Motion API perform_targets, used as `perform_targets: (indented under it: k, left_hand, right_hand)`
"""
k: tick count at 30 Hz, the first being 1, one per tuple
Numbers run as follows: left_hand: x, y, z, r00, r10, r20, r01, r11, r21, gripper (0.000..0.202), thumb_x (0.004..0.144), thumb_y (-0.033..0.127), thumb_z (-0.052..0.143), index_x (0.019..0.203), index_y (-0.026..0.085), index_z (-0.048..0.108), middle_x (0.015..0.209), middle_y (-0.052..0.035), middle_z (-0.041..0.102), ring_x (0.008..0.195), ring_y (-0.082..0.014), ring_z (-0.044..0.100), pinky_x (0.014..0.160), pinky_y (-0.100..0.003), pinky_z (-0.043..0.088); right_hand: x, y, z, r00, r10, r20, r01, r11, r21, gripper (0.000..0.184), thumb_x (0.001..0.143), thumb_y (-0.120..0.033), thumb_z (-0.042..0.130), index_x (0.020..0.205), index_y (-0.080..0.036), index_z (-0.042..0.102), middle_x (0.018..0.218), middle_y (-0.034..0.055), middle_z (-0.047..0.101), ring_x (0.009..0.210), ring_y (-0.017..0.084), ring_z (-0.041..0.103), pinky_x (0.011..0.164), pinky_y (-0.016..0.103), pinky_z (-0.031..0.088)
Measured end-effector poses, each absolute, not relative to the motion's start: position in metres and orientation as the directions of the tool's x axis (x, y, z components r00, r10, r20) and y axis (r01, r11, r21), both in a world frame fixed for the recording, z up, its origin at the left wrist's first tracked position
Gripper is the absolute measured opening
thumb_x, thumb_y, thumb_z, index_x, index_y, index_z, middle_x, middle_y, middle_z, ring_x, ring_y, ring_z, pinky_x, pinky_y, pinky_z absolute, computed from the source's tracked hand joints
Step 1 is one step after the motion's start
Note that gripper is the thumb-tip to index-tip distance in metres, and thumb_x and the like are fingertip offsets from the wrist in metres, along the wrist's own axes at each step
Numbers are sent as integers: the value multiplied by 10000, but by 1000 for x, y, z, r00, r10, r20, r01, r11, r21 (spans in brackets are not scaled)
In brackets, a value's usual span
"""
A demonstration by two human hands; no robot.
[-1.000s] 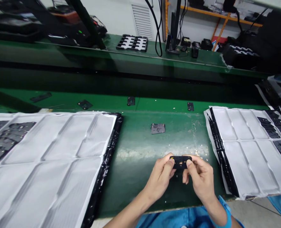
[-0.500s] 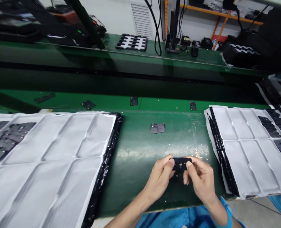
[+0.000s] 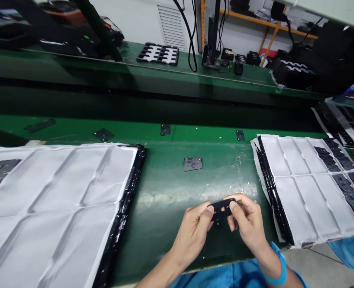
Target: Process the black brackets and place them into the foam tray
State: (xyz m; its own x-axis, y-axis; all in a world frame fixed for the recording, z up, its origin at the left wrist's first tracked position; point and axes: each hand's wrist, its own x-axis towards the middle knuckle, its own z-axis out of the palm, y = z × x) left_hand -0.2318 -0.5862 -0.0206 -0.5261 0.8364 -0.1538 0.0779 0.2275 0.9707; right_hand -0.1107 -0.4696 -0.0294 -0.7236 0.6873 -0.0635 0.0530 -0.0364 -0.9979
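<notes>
Between my two hands is a small flat black plastic part (image 3: 221,209) with cut-outs, held above the green bench. My left hand (image 3: 195,224) pinches its left end between thumb and fingers. The right end is gripped the same way by my right hand (image 3: 247,220), which wears a blue band at the wrist. The part is tilted, its right end a little higher in view. Beyond the hands, a similar dark plate (image 3: 193,163) lies flat on the bench.
White-lined trays with pockets stand at left (image 3: 60,192) and right (image 3: 299,200), some pockets holding black parts. Several black parts, including one small plate (image 3: 165,129), lie on the green strip (image 3: 195,134) behind. A black-and-white tray (image 3: 158,53) rests on the rear ledge.
The black part has turned from nearly level to tilted, right end up, with both hands still gripping it. The whole view has shifted slightly.
</notes>
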Motion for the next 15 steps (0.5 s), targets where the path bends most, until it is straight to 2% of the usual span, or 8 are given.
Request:
perform_targets:
  k: [6, 8, 10, 13, 15]
  left_hand:
    - [-235, -591, -26, -471, 876, -101, 188, 212, 959, 477, 1060, 410, 324, 619, 235, 374, 571, 55, 377, 512, -128, 394, 544, -273, 304]
    - [-239, -594, -24, -446, 888, -111, 203, 221, 954, 445, 1057, 407, 356, 660, 225, 438, 616, 45, 434, 560, -135, 441, 574, -266, 344]
    - [-246, -598, -19, -435, 890, -137, 186, 238, 953, 345, 1038, 408, 427, 779, 214, 544, 698, 30, 518, 637, -149, 510, 621, -259, 403]
    - [-269, -603, -14, -442, 881, -171, 179, 273, 945, 241, 998, 421, 518, 919, 211, 607, 744, 26, 574, 683, -160, 563, 642, -255, 450]
    - [-293, -600, -16, -471, 866, -168, 250, 313, 916, 230, 980, 416, 533, 913, 211, 612, 711, 28, 590, 664, -162, 587, 627, -254, 459]
  right_hand:
    - [-116, -471, -32, -685, 723, -85, 71, -50, -996, 373, 979, -487, 629, 803, -162, 682, 499, -72, 488, 310, 63, 451, 332, 161, 297]
    - [-118, -471, -33, -674, 734, -84, 83, -38, -996, 385, 966, -495, 640, 762, -169, 661, 483, -77, 474, 310, 61, 429, 330, 163, 294]
    - [-119, -472, -37, -686, 722, -95, 100, -36, -994, 382, 971, -488, 633, 761, -170, 662, 469, -76, 479, 322, 66, 434, 344, 166, 311]
    - [-123, -475, -45, -738, 661, -133, 135, -49, -990, 310, 1000, -442, 604, 915, -162, 705, 460, -80, 497, 353, 83, 476, 387, 175, 360]
    - [-126, -477, -51, -762, 632, -143, 137, -58, -989, 266, 999, -388, 609, 1118, -165, 691, 578, -48, 613, 403, 87, 518, 427, 185, 410]
